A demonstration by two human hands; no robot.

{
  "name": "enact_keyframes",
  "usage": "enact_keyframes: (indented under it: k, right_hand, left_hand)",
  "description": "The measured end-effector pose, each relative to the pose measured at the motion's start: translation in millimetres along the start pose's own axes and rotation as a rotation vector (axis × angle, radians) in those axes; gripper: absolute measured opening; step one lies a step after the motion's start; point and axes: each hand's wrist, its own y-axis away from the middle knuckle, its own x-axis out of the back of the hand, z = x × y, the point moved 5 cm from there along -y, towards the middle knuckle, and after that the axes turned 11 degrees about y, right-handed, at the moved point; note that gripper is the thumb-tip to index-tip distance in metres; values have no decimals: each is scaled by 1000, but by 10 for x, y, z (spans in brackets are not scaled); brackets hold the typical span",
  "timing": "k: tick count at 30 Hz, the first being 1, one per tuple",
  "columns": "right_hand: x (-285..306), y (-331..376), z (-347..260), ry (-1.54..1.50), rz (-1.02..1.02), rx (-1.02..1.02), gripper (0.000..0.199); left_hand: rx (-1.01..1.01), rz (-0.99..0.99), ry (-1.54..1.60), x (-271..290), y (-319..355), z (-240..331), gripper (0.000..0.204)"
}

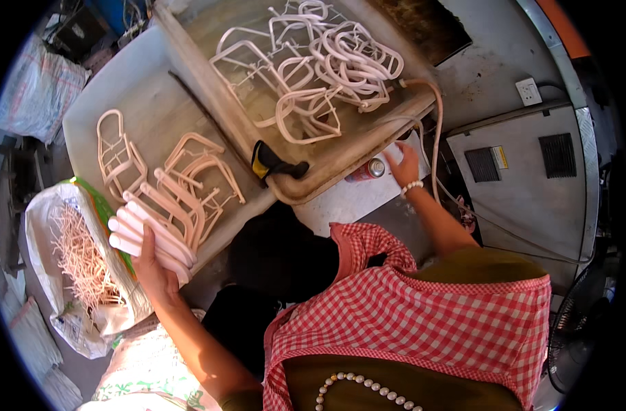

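Left hand is wrapped around a bundle of pale pink plastic pieces, thumb on top, fingers under, so it's clenched on them. The bundle sits at the near edge of the left tray, sticking out toward the far left from the palm. More of the same pink frames are lying loose on that tray just beyond the bundle, some of them looped, some with thin runners attached.

Right hand is stretched out to the right, fingers spread and loose, not gripping anything. It's just beside a spray can lying on its side on the tabletop, and right at the corner of the far tray. Can't tell if the fingertips actually touch anything. There's a bead bracelet on that wrist.

Far tray is tilted over the edge of the left one and holds a tangled pile of moulded pieces. A black and yellow glove hangs on its near rim. A hose runs down past the right hand.

On the near left there's a white sack full of thin pink sprue scraps. A grey machine cabinet stands to the right.
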Motion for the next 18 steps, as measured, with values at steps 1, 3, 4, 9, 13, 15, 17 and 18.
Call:
enact_keyframes:
  k: [1,3,4,9,13,15,17,18]
  right_hand:
    - [-183,189,157,77,-63,-63,68]
    - [-559,430,360,-21,-257,-351,89]
    - [-745,492,415,-65,-315,-463,95]
    - [-1150,284,280,-391,-342,-449,95]
    - [-1289,344,196,-488,-303,-321,49]
    - [-1201,440,95,-244,-178,-195,51]
    - [-1192,486,-44,-261,-240,-134,52]
    - [-1159,483,-153,-305,-272,-138,54]
  left_hand:
    - [0,18,20,-95,45,16,43]
    - [10,18,19,-84,17,-28,44]
    - [6,25,18,-71,34,-28,44]
    - [43,45,28,-106,75,-102,43]
    - [90,26,41,-138,-4,-217,40]
    - [48,11,55,-186,-27,-222,38]
    - [68,1,111,-298,12,-197,38]
    - [76,4,119,-284,5,-214,39]
